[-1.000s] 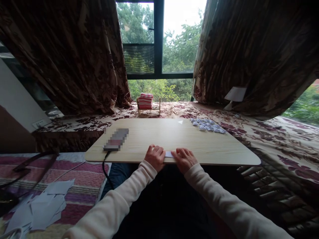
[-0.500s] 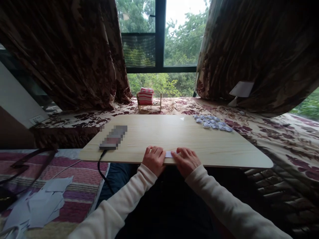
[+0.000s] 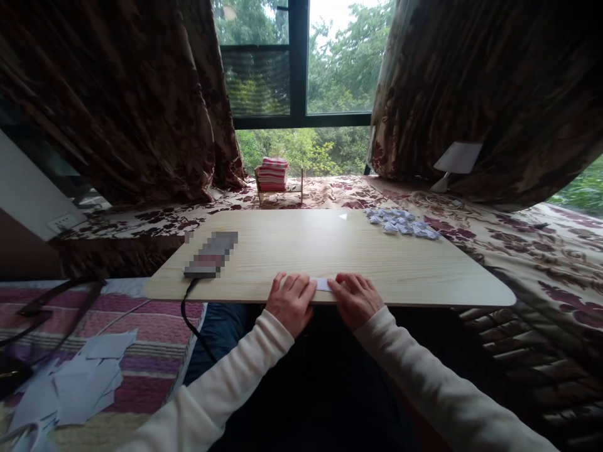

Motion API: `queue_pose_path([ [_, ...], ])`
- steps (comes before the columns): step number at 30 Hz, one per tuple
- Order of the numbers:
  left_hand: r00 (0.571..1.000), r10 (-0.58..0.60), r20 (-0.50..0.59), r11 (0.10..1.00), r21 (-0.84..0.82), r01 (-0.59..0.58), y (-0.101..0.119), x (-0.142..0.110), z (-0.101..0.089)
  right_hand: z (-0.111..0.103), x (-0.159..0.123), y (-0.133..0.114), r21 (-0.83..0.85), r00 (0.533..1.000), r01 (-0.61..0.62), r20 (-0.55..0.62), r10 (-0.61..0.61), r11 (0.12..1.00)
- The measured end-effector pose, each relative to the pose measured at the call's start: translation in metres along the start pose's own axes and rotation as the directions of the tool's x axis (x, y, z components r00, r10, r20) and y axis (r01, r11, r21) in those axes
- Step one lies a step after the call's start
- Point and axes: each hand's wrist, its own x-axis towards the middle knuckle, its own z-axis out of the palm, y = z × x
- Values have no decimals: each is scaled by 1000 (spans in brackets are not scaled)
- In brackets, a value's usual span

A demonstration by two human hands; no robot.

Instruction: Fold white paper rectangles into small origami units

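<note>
A small folded strip of white paper (image 3: 321, 284) lies flat near the front edge of the light wooden table (image 3: 282, 242). My left hand (image 3: 291, 301) has its curled fingertips on the strip's left end. On the right end, my right hand (image 3: 357, 298) grips it with bent fingers and thumb. Only the middle of the strip shows; both ends are under my fingers. At the table's back right corner is a pile of small folded white papers (image 3: 400, 223). A tiny white paper triangle (image 3: 343, 216) lies to the left of that pile.
A blurred-out device (image 3: 211, 254) with a black cable (image 3: 186, 314) lies on the table's left. Loose paper sheets (image 3: 85, 383) lie on the striped bedding (image 3: 155, 339). Behind the table stand a small rack (image 3: 279, 189) with folded striped cloths (image 3: 273, 174) and a white lamp (image 3: 456, 158).
The view has tilted slightly downward. My right hand has shifted a little to the right, and slightly more of the paper strip shows between my hands.
</note>
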Motion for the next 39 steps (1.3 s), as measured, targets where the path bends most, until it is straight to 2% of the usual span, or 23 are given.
queue_pose_path([
  [5,999,16,-49,1000,-4,-16,-8,-5,2,-5,0,-6,-4,998,-46,31,46,999],
  [11,994,7,-106,1000,-4,-7,5,-5,1,-16,16,-26,-30,989,-85,122,88,996],
  [16,994,-4,-110,1000,-31,1,3,0,11,-18,24,-31,-36,975,-102,195,107,994],
  [21,995,0,-101,998,-70,-7,-4,0,15,-22,19,-28,-28,963,-137,228,140,990],
  [26,991,-29,-130,995,-97,16,-1,-2,7,-31,3,-5,-18,963,-196,183,196,980],
  [29,986,-78,-146,990,-129,59,3,-3,2,-33,-5,5,48,970,-192,159,182,980],
  [34,974,-188,-124,964,-214,159,9,-4,-3,-19,-3,2,194,982,-184,89,169,964],
  [39,961,-267,-75,928,-291,234,9,0,-6,-7,4,4,313,992,-122,71,105,942],
])
